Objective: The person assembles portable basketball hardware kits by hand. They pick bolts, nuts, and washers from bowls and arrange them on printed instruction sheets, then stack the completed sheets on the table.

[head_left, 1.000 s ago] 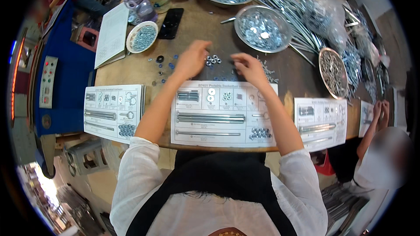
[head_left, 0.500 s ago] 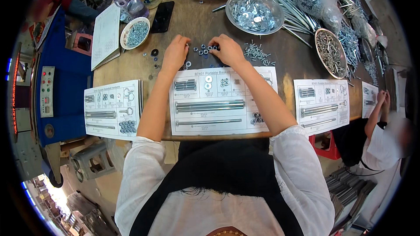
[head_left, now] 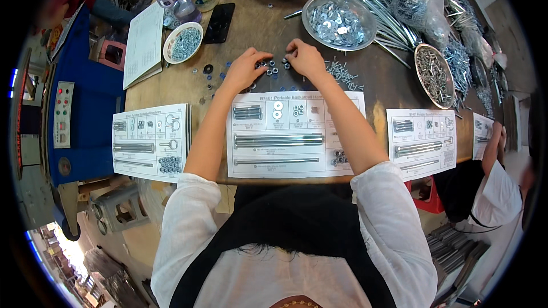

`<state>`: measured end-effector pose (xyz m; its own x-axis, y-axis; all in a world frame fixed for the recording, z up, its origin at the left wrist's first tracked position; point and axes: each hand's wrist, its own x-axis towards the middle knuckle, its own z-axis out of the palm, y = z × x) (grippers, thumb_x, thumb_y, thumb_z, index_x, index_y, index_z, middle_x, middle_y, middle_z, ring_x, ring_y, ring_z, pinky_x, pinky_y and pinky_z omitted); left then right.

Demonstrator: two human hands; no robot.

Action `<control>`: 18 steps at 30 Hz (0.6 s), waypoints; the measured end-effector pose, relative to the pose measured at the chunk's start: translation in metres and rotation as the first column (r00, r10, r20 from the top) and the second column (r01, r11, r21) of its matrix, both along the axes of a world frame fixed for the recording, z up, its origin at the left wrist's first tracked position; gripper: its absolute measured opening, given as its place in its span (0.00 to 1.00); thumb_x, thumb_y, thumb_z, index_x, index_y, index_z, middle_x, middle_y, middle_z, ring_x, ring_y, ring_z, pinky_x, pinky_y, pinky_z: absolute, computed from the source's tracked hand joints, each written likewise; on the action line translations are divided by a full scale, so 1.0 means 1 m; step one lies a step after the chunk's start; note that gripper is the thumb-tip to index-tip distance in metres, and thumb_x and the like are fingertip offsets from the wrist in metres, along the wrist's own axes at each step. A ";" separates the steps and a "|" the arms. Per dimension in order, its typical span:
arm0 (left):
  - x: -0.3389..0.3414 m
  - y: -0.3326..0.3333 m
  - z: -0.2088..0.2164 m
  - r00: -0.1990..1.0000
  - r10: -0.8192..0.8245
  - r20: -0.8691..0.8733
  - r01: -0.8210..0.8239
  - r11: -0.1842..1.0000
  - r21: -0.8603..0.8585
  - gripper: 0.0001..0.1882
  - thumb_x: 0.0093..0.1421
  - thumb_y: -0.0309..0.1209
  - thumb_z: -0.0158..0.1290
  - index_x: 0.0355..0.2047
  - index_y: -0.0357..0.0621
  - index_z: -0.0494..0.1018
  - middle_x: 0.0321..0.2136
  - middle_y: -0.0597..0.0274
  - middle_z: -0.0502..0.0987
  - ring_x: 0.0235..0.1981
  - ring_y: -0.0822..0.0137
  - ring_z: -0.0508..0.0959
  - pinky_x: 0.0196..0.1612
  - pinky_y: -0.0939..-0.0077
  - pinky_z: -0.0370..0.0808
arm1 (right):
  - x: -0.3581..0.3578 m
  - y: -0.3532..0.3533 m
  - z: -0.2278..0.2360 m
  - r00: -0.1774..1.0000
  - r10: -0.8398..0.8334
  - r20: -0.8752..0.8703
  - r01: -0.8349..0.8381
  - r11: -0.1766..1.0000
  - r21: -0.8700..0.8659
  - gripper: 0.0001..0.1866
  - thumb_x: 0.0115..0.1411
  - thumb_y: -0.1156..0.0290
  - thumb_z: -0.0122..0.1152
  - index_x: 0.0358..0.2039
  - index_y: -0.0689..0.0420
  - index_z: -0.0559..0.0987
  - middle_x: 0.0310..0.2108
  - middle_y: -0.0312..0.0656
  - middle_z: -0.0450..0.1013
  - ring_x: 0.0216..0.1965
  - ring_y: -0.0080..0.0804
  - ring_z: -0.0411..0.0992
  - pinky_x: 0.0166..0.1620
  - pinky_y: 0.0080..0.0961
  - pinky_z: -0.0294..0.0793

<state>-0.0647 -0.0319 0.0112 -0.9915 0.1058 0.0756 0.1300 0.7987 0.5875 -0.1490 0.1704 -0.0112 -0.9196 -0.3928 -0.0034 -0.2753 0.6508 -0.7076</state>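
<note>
On the table beyond the middle printed sheet (head_left: 274, 124), several silvery hex nuts (head_left: 270, 71) lie loose between my hands. My left hand (head_left: 244, 72) is at their left side, its index finger stretched out over them and nothing visibly gripped. Just to the right, the curled fingers of my right hand (head_left: 306, 59) come down on a hex nut (head_left: 286, 66) set apart from the cluster. Small loose screws (head_left: 341, 74) are scattered to the right of that hand. Left of my left hand lie a black washer (head_left: 208, 69) and a few small dark blue pieces.
Steel bowls of washers (head_left: 341, 21) stand at the back, with long bolts (head_left: 379, 11) beside them. A bowl of screws (head_left: 432, 74) sits right, a white bowl (head_left: 184, 43) and a phone (head_left: 220, 23) left. More printed sheets (head_left: 149, 140) flank the middle one. Co-workers' hands (head_left: 499, 137) show right.
My right hand has lifted off the middle of the nuts and shifted right and away from me. My left hand has moved right, up to the nuts. The view has shifted slightly.
</note>
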 end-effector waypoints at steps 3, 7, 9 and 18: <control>-0.006 0.003 -0.007 1.000 0.005 0.023 -0.004 0.999 -0.034 0.17 0.60 0.29 0.60 0.51 0.53 0.79 0.36 0.59 0.73 0.35 0.60 0.77 0.42 0.67 0.75 | 0.001 0.008 -0.005 0.986 0.152 -0.069 -0.154 0.988 -0.014 0.12 0.55 0.65 0.65 0.41 0.48 0.83 0.38 0.45 0.77 0.41 0.46 0.77 0.46 0.39 0.77; -0.002 0.010 -0.010 0.999 -0.040 -0.029 0.038 0.997 -0.073 0.13 0.61 0.31 0.58 0.48 0.52 0.79 0.38 0.58 0.73 0.39 0.55 0.79 0.43 0.63 0.75 | 0.028 0.011 0.008 0.972 0.213 -0.099 -0.212 0.977 0.025 0.13 0.52 0.66 0.70 0.39 0.50 0.82 0.39 0.45 0.76 0.42 0.46 0.76 0.46 0.38 0.77; -0.004 0.011 -0.006 0.998 -0.056 -0.021 0.054 0.994 -0.090 0.13 0.62 0.33 0.57 0.47 0.53 0.79 0.40 0.58 0.74 0.41 0.52 0.79 0.45 0.60 0.76 | 0.028 0.008 0.002 0.964 0.217 -0.152 -0.214 0.976 0.038 0.13 0.51 0.67 0.71 0.38 0.51 0.82 0.39 0.45 0.76 0.42 0.47 0.76 0.46 0.39 0.77; -0.006 0.000 -0.016 0.993 -0.053 -0.107 0.045 0.996 -0.080 0.11 0.60 0.32 0.59 0.43 0.51 0.80 0.30 0.57 0.75 0.32 0.58 0.79 0.38 0.65 0.76 | 0.051 0.090 0.041 0.982 0.137 0.133 -0.080 0.929 -0.362 0.15 0.54 0.66 0.73 0.42 0.54 0.85 0.33 0.38 0.80 0.34 0.24 0.77 0.41 0.22 0.76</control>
